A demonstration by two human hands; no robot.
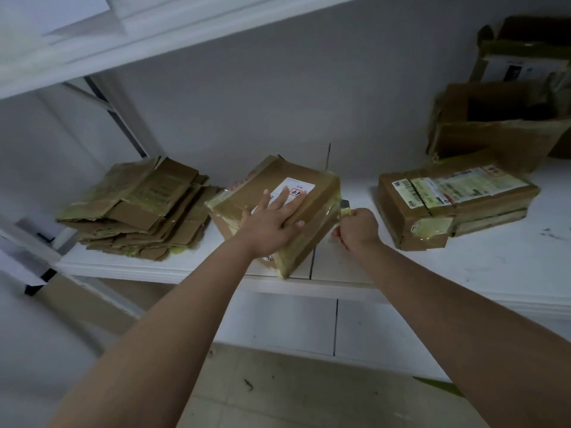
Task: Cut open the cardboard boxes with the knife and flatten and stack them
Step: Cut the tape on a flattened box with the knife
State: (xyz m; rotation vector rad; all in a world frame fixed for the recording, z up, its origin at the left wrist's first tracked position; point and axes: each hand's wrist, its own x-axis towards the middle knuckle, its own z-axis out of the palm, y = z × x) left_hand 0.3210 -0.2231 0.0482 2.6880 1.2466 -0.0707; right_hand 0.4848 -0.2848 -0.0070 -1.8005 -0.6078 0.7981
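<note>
A taped brown cardboard box (312,193) with a white label stands tilted on the white shelf (482,267), one corner over the front edge. My left hand (272,220) presses flat on its top with fingers spread. My right hand (358,228) grips the knife (345,206) against the box's taped right side; only the knife's upper end shows above my fist. A stack of flattened cardboard (139,208) lies at the left of the shelf.
A second sealed box (454,205) with shipping labels lies to the right. Behind it stand opened boxes (494,131), stacked at the far right. Another shelf board (123,35) hangs overhead. A metal upright (120,115) rises behind the flattened stack.
</note>
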